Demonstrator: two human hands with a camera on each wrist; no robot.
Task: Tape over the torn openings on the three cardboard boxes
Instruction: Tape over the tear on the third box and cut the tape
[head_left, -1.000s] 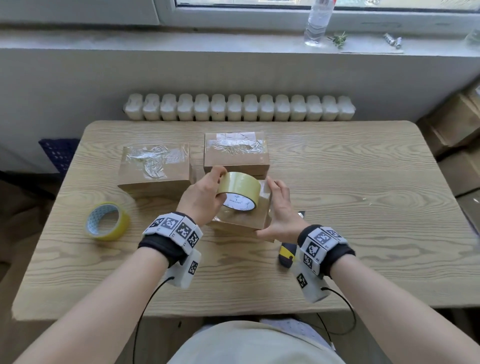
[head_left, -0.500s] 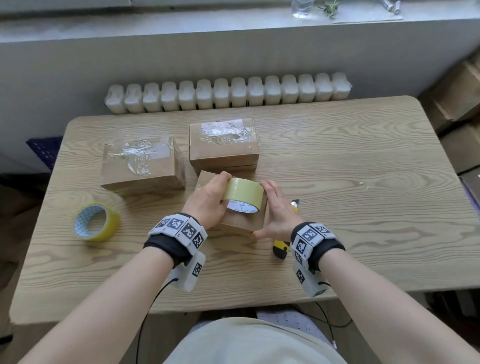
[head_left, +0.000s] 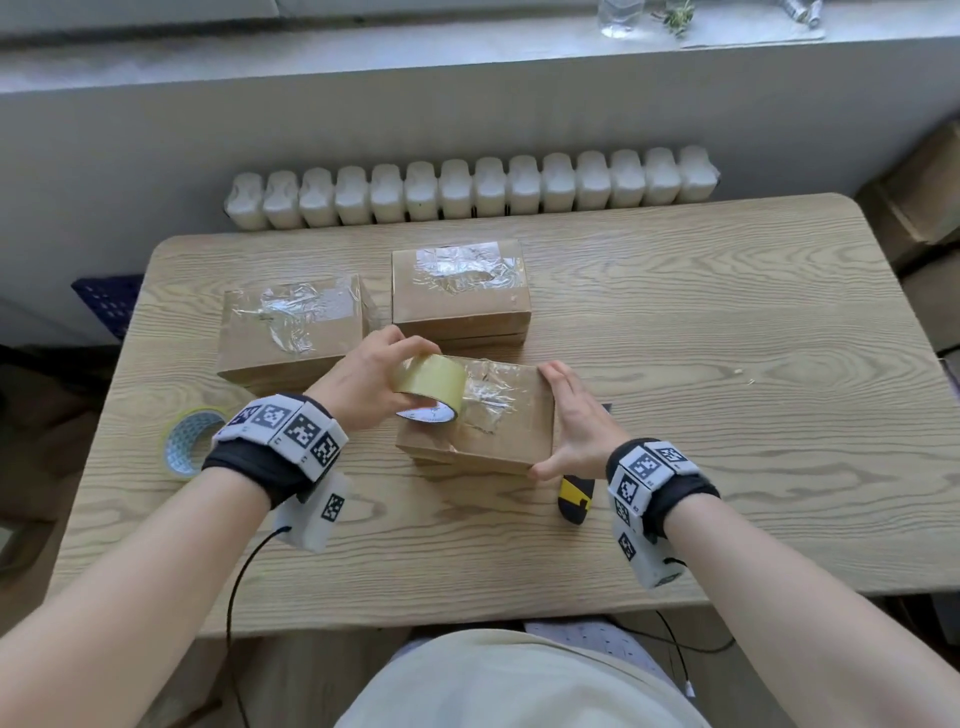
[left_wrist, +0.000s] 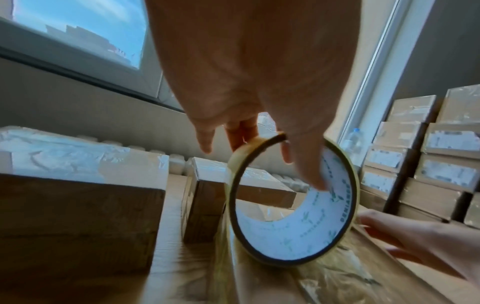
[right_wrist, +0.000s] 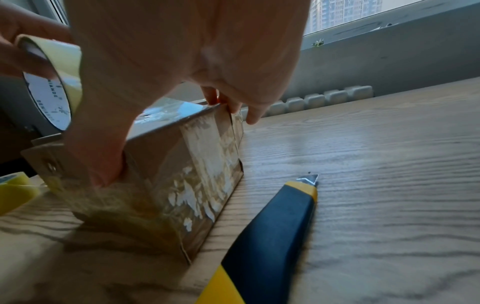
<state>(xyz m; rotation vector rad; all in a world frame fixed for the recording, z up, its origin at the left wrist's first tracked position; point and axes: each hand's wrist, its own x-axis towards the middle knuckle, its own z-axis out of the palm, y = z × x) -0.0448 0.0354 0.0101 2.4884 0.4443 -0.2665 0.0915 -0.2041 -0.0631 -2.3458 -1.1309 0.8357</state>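
Three brown cardboard boxes lie on the wooden table (head_left: 727, 364), each with crinkled clear tape on top: a left box (head_left: 291, 332), a far box (head_left: 460, 291) and a near box (head_left: 498, 421). My left hand (head_left: 374, 374) grips a yellowish tape roll (head_left: 428, 387) at the near box's left end, thumb inside the white core (left_wrist: 285, 236). A strip of tape runs from the roll across the box top. My right hand (head_left: 566, 415) clasps the near box's right end (right_wrist: 182, 174), thumb on the near face, fingers at the far top edge.
A blue and yellow utility knife (head_left: 575, 499) lies just right of the near box, its blade tip out (right_wrist: 310, 179). A second yellow tape roll (head_left: 189, 441) lies flat at the table's left. A white radiator (head_left: 467, 187) runs behind the table; stacked boxes (left_wrist: 428, 154) stand to the right.
My left hand has drawn the roll leftward across the near box's top, leaving tape behind it. My right hand has stayed on the box's right end.
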